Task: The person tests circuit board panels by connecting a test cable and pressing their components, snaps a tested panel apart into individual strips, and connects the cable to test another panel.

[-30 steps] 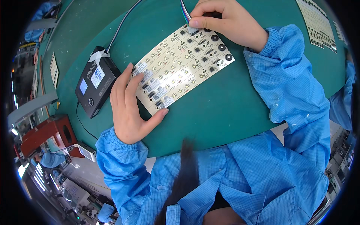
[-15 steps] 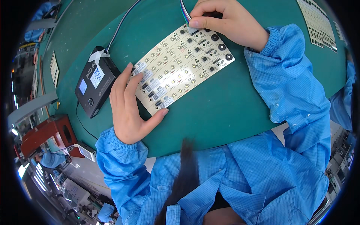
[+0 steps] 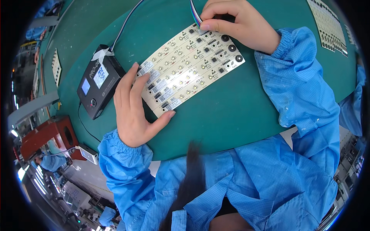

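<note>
A cream-white panel of joined circuit board strips lies tilted on the green mat, dotted with small LEDs, chips and black round parts. My left hand rests at its left end, fingers spread, with fingertips and thumb touching the board. At the panel's far right end, my right hand pinches a small white connector between thumb and fingers. Multicoloured wires run up from that connector. Its contact with the pins is partly hidden by the fingers.
A black tester box with two lit screens and a round button stands left of my left hand, a cable leading from its top. More board panels lie at the far right, and another board at the left. The green mat curves toward me.
The panel and both hands have shifted slightly to the right. My right hand keeps its pinch on the connector, now by a lower strip. The tester's button now shows red.
</note>
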Demonstrator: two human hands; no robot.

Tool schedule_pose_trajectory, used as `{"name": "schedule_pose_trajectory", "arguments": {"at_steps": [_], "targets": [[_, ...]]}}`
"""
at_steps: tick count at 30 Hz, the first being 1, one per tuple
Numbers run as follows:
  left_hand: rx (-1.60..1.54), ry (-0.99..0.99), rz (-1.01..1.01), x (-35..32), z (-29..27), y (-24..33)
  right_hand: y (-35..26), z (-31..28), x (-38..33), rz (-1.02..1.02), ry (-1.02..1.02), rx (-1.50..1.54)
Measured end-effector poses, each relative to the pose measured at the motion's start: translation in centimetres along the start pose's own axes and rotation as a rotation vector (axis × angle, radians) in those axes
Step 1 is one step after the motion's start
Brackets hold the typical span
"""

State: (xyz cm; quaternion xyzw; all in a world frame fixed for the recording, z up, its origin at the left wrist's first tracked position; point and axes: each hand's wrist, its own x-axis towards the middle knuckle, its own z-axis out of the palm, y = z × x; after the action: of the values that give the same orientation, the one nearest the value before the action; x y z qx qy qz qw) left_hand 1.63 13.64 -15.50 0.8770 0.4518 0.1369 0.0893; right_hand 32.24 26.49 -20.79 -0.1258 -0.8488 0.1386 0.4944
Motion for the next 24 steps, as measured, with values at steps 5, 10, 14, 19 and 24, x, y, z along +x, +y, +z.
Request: {"name": "schedule_pose_trajectory", "arguments": {"at_steps": [5, 10, 14, 19, 24], "targets": [[-0.003, 0.005, -0.015, -0.4, -0.2, -0.2, 1.0, 0.4, 0.4, -0.165, -0.008, 0.025], [-0.027, 0.007, 0.010, -0.5, -0.4, -0.2, 2.3, 1.2, 0.5, -0.288, 0.082, 0.214], [-0.063, 0.052, -0.008, -1.8, -0.6, -0.2, -3.2, -0.5, 1.6, 0.471, -0.274, 0.095], [-0.067, 0.054, -0.003, -1.7, -0.4, 0.1, -4.5, -1.8, 1.7, 0.629, -0.327, 0.105], [-0.065, 0.051, -0.013, -2.2, -0.6, 0.4, -5.0, -1.3, 2.0, 0.630, -0.279, 0.187]]}}
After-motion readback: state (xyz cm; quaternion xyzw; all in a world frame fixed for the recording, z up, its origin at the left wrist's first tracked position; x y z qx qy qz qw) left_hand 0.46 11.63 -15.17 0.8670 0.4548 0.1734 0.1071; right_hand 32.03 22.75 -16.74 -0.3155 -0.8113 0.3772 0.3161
